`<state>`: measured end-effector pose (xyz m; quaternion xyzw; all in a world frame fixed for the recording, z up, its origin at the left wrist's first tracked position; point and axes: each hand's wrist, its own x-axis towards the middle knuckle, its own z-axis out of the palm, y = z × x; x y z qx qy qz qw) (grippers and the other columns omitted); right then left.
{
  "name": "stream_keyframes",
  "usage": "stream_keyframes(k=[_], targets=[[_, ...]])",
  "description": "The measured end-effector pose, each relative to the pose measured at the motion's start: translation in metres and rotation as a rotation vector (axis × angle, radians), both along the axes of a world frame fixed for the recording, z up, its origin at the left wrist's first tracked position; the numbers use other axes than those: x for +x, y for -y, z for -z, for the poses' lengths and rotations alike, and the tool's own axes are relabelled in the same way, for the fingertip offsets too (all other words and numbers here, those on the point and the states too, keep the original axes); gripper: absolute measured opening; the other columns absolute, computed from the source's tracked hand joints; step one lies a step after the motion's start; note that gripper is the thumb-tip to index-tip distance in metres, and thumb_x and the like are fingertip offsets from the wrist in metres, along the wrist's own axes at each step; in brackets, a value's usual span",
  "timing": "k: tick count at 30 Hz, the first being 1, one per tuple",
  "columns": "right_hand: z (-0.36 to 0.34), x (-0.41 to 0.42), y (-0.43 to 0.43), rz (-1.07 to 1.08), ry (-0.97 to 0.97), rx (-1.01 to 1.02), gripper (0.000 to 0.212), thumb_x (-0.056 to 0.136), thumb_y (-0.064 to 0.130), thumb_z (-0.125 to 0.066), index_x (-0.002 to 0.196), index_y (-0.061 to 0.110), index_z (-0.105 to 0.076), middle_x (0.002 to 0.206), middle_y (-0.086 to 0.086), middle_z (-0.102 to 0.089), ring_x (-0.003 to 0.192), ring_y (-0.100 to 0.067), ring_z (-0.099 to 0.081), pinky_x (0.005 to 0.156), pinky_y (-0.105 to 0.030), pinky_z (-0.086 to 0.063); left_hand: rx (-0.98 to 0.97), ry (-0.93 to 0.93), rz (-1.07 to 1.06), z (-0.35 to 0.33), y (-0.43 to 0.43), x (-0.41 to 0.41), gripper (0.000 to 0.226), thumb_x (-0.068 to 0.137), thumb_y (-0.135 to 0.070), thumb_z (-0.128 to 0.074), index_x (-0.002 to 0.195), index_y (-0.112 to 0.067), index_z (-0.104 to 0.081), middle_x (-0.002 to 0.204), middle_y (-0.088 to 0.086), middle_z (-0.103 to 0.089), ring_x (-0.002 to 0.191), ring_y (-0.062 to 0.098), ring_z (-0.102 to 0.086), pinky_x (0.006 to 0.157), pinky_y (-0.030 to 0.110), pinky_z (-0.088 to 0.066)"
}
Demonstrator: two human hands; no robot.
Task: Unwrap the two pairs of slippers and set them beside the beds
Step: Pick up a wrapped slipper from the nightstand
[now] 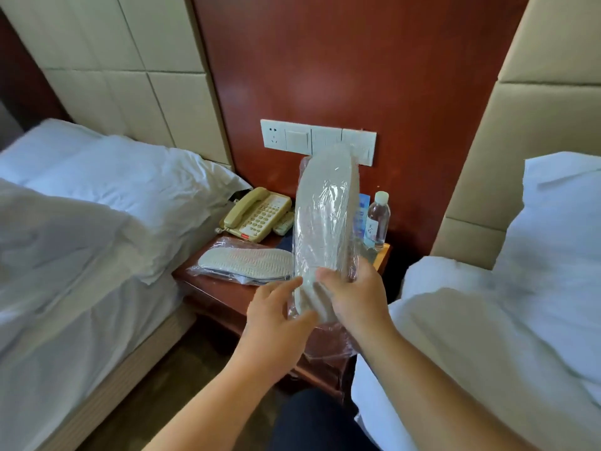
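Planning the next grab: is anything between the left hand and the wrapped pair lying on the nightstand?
Nothing visible: bare nightstand separates left hand from lying pair. It and the right hand hold the upright wrapped pair.

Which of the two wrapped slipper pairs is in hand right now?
The upright pair, held at its lower end by the left hand and right hand; the other pair lies flat on the nightstand.

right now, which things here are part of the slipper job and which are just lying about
Job:
held slipper pack, gripped by left hand and right hand
second slipper pack, still wrapped, on the nightstand
left bed, right bed

Lying about:
telephone
water bottle
wall switches
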<state>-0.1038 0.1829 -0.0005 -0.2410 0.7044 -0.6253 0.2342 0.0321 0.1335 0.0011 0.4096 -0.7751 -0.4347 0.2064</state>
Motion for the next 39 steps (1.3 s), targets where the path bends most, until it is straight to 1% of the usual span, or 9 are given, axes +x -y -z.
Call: stream_keyframes(k=[5, 11, 16, 19, 21, 26, 29, 33, 39], targets=[[-0.044, 0.022, -0.010, 0.016, -0.175, -0.098, 0.046, 0.077, 0.037, -0.071, 0.120, 0.032, -0.054, 0.105, 0.013, -0.065, 0.087, 0.001, -0.063, 0.052, -0.002, -0.043, 0.185, -0.246, 0.027, -0.041, -0.011, 0.012, 0.078, 0.064, -0.056, -0.067, 0.137, -0.047, -0.043, 0.129, -0.008, -0.062, 0.112, 0.015, -0.064, 0.095, 0.036, -0.053], [-0.074, 0.054, -0.023, -0.068, -0.499, -0.252, 0.034, 0.086, 0.031, -0.064, 0.117, 0.043, -0.055, 0.103, 0.020, -0.065, 0.098, -0.002, -0.063, 0.073, -0.022, -0.056, 0.332, -0.542, -0.018, -0.088, -0.023, 0.009, 0.064, 0.066, -0.051, -0.074, 0.127, -0.041, -0.058, 0.115, -0.011, -0.070, 0.102, 0.008, -0.068, 0.092, 0.039, -0.053], [-0.087, 0.072, -0.024, -0.232, -0.938, -0.177, 0.055, 0.089, 0.019, -0.066, 0.141, 0.017, -0.047, 0.146, 0.000, -0.045, 0.137, -0.016, -0.037, 0.107, -0.041, -0.040, 0.495, -0.773, -0.157, -0.116, -0.023, 0.010, 0.056, 0.066, -0.049, -0.083, 0.113, -0.024, -0.065, 0.106, 0.000, -0.074, 0.096, 0.013, -0.072, 0.068, 0.029, -0.057], [-0.098, 0.070, -0.032, -0.410, -1.033, -0.270, 0.048, 0.088, 0.019, -0.060, 0.135, 0.021, -0.055, 0.154, 0.001, -0.034, 0.144, -0.012, -0.023, 0.114, -0.046, -0.029, 0.669, -0.846, -0.197, -0.125, -0.006, 0.021, 0.060, 0.073, -0.044, -0.082, 0.121, -0.014, -0.063, 0.112, 0.009, -0.073, 0.100, 0.025, -0.071, 0.082, 0.043, -0.055], [-0.101, 0.070, -0.037, -0.388, -1.002, -0.361, 0.041, 0.083, 0.018, -0.059, 0.124, 0.021, -0.064, 0.149, -0.001, -0.041, 0.141, -0.013, -0.029, 0.113, -0.045, -0.030, 0.729, -0.889, -0.241, -0.127, 0.005, 0.029, 0.048, 0.077, -0.036, -0.080, 0.114, -0.008, -0.066, 0.104, 0.010, -0.074, 0.091, 0.024, -0.073, 0.079, 0.041, -0.056], [-0.115, 0.062, -0.046, 0.004, -0.714, -0.503, 0.027, 0.083, 0.014, -0.063, 0.108, 0.024, -0.064, 0.117, 0.018, -0.055, 0.115, -0.001, -0.051, 0.092, -0.009, -0.040, 0.800, -1.016, -0.258, -0.129, 0.015, 0.040, 0.018, 0.086, -0.024, -0.072, 0.098, -0.011, -0.068, 0.103, 0.008, -0.075, 0.084, 0.023, -0.075, 0.065, 0.039, -0.060], [-0.124, 0.054, -0.045, 0.041, -0.330, -0.392, 0.020, 0.085, 0.024, -0.066, 0.101, 0.035, -0.061, 0.097, 0.034, -0.059, 0.094, 0.005, -0.060, 0.079, -0.022, -0.054, 0.812, -1.030, -0.216, -0.127, 0.014, 0.044, 0.021, 0.084, -0.022, -0.073, 0.101, -0.011, -0.067, 0.111, 0.010, -0.073, 0.092, 0.026, -0.073, 0.076, 0.046, -0.060], [-0.133, 0.045, -0.044, -0.147, 0.035, -0.222, 0.044, 0.070, 0.073, -0.060, 0.093, 0.036, -0.067, 0.090, 0.012, -0.071, 0.092, -0.014, -0.067, 0.082, -0.046, -0.056, 0.766, -0.992, -0.173, -0.121, 0.012, 0.045, 0.029, 0.076, -0.024, -0.078, 0.100, -0.012, -0.069, 0.107, 0.009, -0.074, 0.094, 0.025, -0.073, 0.085, 0.049, -0.057], [-0.150, 0.036, -0.045, -0.081, 0.151, -0.343, 0.009, 0.089, 0.024, -0.069, 0.082, 0.024, -0.075, 0.081, 0.006, -0.076, 0.083, -0.016, -0.073, 0.065, -0.030, -0.060, 0.693, -0.991, -0.166, -0.114, 0.014, 0.050, 0.027, 0.076, -0.022, -0.080, 0.101, -0.015, -0.071, 0.105, 0.009, -0.074, 0.093, 0.025, -0.073, 0.074, 0.044, -0.059]])
